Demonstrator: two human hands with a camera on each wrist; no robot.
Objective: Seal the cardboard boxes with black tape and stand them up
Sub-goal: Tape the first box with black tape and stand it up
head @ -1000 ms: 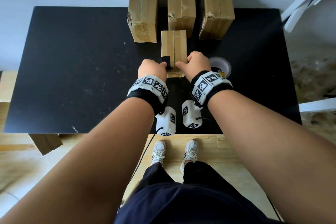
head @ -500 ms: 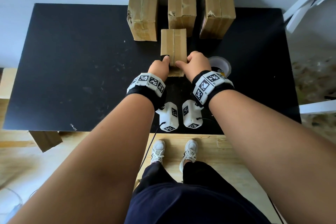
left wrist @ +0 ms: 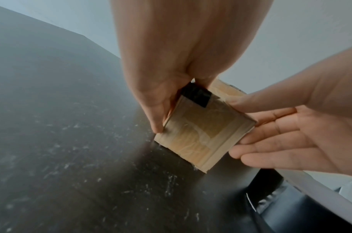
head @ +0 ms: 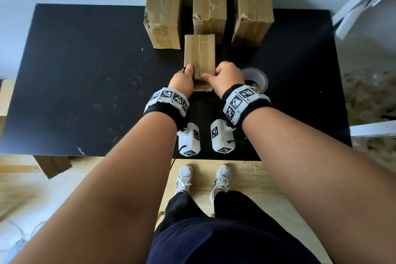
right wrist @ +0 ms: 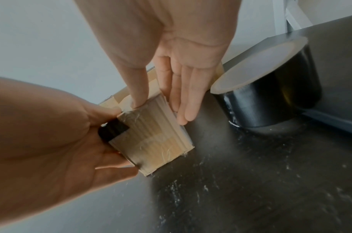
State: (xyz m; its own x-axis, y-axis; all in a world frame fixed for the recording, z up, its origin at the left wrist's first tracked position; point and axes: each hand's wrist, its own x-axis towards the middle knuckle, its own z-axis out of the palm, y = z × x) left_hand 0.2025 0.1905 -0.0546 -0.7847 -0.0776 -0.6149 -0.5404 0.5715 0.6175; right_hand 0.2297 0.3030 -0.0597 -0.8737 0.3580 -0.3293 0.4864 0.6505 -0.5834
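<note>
A small cardboard box [head: 199,55] lies flat on the black table [head: 85,75], its near end towards me. A short strip of black tape [left wrist: 197,97] is folded over that end's top edge. My left hand [head: 186,77] grips the box's left side, its thumb pressing the tape [right wrist: 115,130] down. My right hand [head: 222,76] has its thumb on the box top [right wrist: 151,126], and its straight fingers [right wrist: 184,100] lie flat against the right side. The black tape roll [head: 255,77] stands just right of my right hand [right wrist: 161,113].
Three larger taped cardboard boxes [head: 164,13] [head: 210,3] [head: 254,9] stand upright in a row at the table's far edge, the middle one close behind the small box. A white frame [head: 364,2] is off the table's right side. A cardboard piece [head: 51,165] lies on the floor below the front left edge.
My left hand has moved forward and right onto the box's near end, and its thumb now covers most of the black tape strip. The right hand has barely shifted.
</note>
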